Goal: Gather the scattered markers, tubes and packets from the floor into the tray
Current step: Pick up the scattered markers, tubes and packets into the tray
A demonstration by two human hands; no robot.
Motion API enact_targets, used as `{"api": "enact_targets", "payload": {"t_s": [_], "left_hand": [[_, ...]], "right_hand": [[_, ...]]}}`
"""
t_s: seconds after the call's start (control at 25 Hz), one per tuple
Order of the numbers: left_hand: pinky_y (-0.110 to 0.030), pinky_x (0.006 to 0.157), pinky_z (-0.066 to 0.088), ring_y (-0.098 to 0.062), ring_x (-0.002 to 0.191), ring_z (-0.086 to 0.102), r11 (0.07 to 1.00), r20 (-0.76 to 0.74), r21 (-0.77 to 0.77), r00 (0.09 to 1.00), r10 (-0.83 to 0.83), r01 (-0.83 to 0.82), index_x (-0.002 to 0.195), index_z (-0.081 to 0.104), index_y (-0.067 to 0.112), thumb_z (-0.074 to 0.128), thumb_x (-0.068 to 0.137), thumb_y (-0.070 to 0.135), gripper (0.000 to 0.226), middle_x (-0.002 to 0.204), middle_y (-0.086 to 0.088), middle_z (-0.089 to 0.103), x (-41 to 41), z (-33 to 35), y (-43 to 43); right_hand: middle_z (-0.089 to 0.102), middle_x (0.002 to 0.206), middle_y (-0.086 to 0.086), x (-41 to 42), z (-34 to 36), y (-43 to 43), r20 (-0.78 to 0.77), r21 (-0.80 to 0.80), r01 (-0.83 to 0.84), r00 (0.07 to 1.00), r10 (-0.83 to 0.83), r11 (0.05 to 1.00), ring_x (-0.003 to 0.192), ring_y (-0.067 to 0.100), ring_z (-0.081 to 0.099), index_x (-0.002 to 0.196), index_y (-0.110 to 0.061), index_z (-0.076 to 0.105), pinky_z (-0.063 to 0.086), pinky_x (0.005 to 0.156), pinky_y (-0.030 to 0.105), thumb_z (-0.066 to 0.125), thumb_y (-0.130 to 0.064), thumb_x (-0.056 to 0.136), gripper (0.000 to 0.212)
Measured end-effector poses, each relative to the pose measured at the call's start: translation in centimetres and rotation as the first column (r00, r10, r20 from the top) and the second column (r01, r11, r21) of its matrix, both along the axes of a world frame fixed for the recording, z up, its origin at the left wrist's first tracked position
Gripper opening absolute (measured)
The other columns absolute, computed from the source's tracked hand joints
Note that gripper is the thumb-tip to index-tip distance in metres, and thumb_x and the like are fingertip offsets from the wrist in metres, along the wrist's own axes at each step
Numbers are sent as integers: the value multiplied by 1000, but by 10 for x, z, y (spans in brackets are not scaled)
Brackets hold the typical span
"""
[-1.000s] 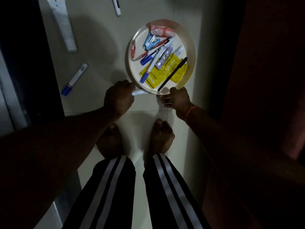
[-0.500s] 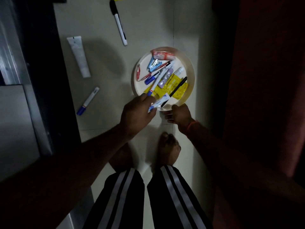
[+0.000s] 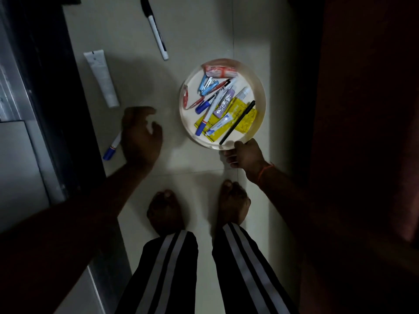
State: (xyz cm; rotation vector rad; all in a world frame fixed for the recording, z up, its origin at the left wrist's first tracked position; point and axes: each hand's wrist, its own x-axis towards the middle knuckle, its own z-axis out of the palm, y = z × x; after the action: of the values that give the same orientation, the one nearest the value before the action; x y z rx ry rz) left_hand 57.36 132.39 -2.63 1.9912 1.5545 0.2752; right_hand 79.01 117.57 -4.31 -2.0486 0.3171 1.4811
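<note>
Your tray (image 3: 260,91) is a round, shallow, cream dish with a smooth raised rim, sitting on pale glossy floor tiles (image 3: 199,30). Inside it lies a loose heap: two crinkled yellow packets (image 3: 246,120), a red-and-white packet (image 3: 220,70) at the far rim, a small lilac tube (image 3: 223,104), a small white-and-blue tube (image 3: 218,126), a slim black pen (image 3: 238,122) propped on the near rim, two blue-capped markers (image 3: 207,114) crossing each other, a blue staple remover (image 3: 207,85), and some red pieces at the left edge that are too dim to name.

Three things lie outside the tray on the floor. A long, flat white tube (image 3: 102,78) lies to the left, well apart from the tray. A black-capped white marker (image 3: 156,28) lies beyond the tray, at a slant. A blue-capped white marker (image 3: 112,147) lies at the near left, beside the dark door frame (image 3: 56,98).

Your left hand (image 3: 140,134) hangs over the floor with fingers loosely spread and curled, holding nothing; its edge is just beside the blue-capped marker, and whether it touches is hard to tell through the blur. Your right hand (image 3: 246,155) grips the tray's near rim, thumb on top and fingers curled beneath.

Your two bare feet (image 3: 165,211) stand near the tray, below black trousers with pale stripes.
</note>
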Motion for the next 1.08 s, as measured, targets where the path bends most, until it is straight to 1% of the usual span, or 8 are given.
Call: {"api": "enact_targets", "payload": {"t_s": [0.12,0.28,0.4,0.52,0.64,0.76,0.92,1.08], "left_hand": [[-54,104,50,-48,115,60,983,-348,-175,938,-10,-55,131,60,1,56,88,18,46,126,-30,62,-80,-19,8],[-57,85,51,-45,85,66,936,-523,-277,783,-336,217,111,57,7,41,94,31,35,97,-24,67,-101,-16,4],[-49,90,54,-39,89,69,958,-390,-277,904,-177,68,110,61,15,54,91,38,31,97,-14,73,-64,10,-2],[-40,82,52,-35,91,67,999,-135,-12,990,44,-46,103,70,13,66,82,28,26,95,-9,76,8,40,2],[-36,78,54,-27,88,70,992,22,-95,997,-78,79,101,70,16,69,80,28,24,95,-2,76,79,54,4],[-40,78,55,-36,94,71,929,-44,-267,959,-279,258,104,73,8,73,80,17,26,100,-15,76,129,35,-19],[-45,95,53,-37,115,66,810,-195,-380,817,-543,447,117,65,7,64,91,12,27,117,-17,71,149,-3,-34],[-46,79,60,-35,94,71,918,-43,-74,918,-393,390,102,71,10,61,94,22,18,100,-15,73,128,-4,-30]], "right_hand": [[69,94,33,-2,-2,0,23,9,2,1000,-2,1000,42,16,61,130,10,49,45,39,20,44,-10,95,41],[70,99,37,-4,-1,0,56,26,-4,998,2,1000,38,13,60,131,11,47,44,38,19,40,-5,97,38],[70,100,40,-6,1,-1,38,51,-8,999,6,999,38,13,62,131,13,47,45,38,18,39,-4,98,38],[69,90,32,-6,8,-2,10,65,-23,1000,23,998,40,15,63,124,8,51,45,40,18,38,-4,99,30],[67,90,31,-8,18,1,-29,73,-26,999,28,997,41,16,65,100,-4,58,44,40,16,36,-2,102,22],[67,88,30,-9,20,-2,-59,43,-11,998,14,999,39,14,63,104,-3,54,40,38,14,37,-4,104,17],[62,77,25,-8,15,-4,-106,68,16,994,-9,998,34,13,59,108,0,54,36,37,13,37,-2,105,17],[62,87,28,-9,12,-5,-116,102,3,993,9,995,50,24,62,105,0,58,38,45,19,37,-4,103,21]]}}
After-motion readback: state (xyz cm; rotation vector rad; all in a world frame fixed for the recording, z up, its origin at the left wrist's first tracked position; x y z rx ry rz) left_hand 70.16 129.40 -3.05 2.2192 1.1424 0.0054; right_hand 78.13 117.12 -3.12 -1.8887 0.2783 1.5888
